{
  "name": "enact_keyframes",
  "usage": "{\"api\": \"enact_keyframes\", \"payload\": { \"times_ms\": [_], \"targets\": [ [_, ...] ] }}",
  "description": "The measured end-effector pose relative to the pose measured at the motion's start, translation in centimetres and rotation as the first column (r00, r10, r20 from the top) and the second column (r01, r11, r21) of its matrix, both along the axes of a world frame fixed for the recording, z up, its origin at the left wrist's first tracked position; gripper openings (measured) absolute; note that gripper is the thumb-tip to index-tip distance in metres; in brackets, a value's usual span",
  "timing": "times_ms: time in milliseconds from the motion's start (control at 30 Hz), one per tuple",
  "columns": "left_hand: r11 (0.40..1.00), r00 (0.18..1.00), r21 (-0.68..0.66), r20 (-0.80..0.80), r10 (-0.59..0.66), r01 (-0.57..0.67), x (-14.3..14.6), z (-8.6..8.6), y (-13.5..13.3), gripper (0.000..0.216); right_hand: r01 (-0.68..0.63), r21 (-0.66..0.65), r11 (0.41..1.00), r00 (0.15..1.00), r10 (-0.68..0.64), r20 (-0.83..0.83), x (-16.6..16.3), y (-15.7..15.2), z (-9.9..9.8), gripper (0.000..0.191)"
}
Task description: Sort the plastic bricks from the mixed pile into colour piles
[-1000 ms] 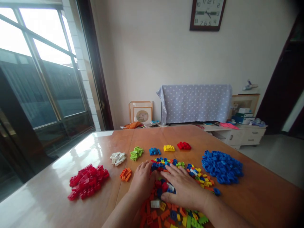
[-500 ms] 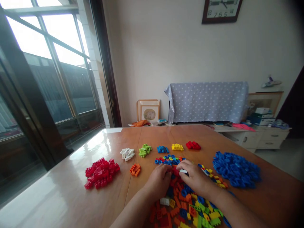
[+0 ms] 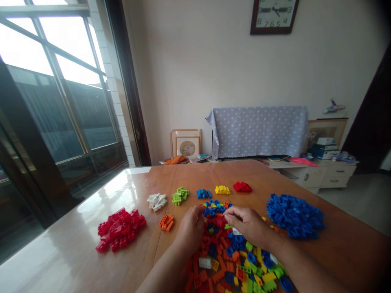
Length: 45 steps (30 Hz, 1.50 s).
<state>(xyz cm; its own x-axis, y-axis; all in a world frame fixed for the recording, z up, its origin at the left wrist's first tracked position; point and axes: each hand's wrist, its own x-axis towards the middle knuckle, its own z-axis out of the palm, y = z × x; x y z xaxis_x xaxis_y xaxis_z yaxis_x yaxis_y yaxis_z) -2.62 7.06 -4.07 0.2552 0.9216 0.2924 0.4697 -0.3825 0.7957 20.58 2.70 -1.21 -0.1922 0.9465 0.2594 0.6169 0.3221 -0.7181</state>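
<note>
The mixed heap of multicoloured plastic building bricks (image 3: 224,254) spreads across the lower centre of the frame, on a glossy reddish-brown wooden counter (image 3: 189,176). Orange and red bricks crowd its left part; yellow and lime-green ones, with round blue pieces, lie toward its lower right. The left hand (image 3: 192,226) is at the upper left edge of the heap, its fingers bent inward; whether they grip a brick cannot be told. The right hand (image 3: 247,221) is over the heap's upper right, fingers curled and the thumb near them; whether anything is held there cannot be told either. A white plastic brick (image 3: 236,231) shows just below the right hand.

Single-colour groups stand apart from the heap: a large pile of red bricks (image 3: 121,230) at the lower left, small groups of orange bricks (image 3: 166,222) and white bricks (image 3: 157,201) left of the left hand, then lime-green bricks (image 3: 181,195), small blue bricks (image 3: 203,193), yellow bricks (image 3: 222,190) and dark-red bricks (image 3: 242,186) in a row across the middle. A large pile of blue plastic pieces (image 3: 295,215) lies at the right.
</note>
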Motion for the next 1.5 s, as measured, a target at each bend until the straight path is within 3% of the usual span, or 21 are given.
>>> {"api": "enact_keyframes", "payload": {
  "times_ms": [167, 267, 533, 867, 1100, 1300, 1500],
  "targets": [
    [0.997, 0.991, 0.068, -0.133, 0.032, -0.023, 0.0, 0.2, -0.2, 0.029, 0.092, 0.199, 0.976, 0.986, -0.117, 0.118, 0.6, 0.9, -0.5, 0.027],
    [0.996, 0.978, 0.084, -0.207, 0.028, -0.010, 0.2, 0.2, -0.2, 0.032, 0.118, 0.254, 0.960, 0.951, -0.183, 0.248, 1.0, 1.6, -0.9, 0.023],
    [0.984, 0.926, 0.129, -0.370, -0.071, 0.127, 0.6, 0.2, -0.5, 0.033, 0.109, 0.181, 0.977, 0.917, -0.170, 0.362, 0.4, 3.1, -2.1, 0.029],
    [0.965, 0.905, 0.160, -0.405, -0.129, 0.209, 0.9, 1.2, -1.3, 0.030, 0.127, 0.053, 0.990, 0.921, -0.138, 0.364, 0.1, 3.2, -2.4, 0.029],
    [0.961, 0.894, 0.156, -0.424, -0.144, 0.229, 1.0, 1.4, -1.6, 0.032, 0.086, 0.122, 0.989, 0.934, -0.123, 0.334, 0.4, 3.5, -2.9, 0.017],
    [0.956, 0.877, 0.148, -0.451, -0.164, 0.255, 1.0, 1.4, -1.4, 0.032, 0.129, 0.057, 0.990, 0.934, -0.140, 0.329, 0.2, 3.4, -2.6, 0.019],
    [0.956, 0.887, 0.143, -0.429, -0.174, 0.256, 1.0, 1.3, -1.4, 0.033, 0.143, 0.143, 0.979, 0.945, -0.178, 0.275, -0.1, 3.4, -2.3, 0.012]
  ]
}}
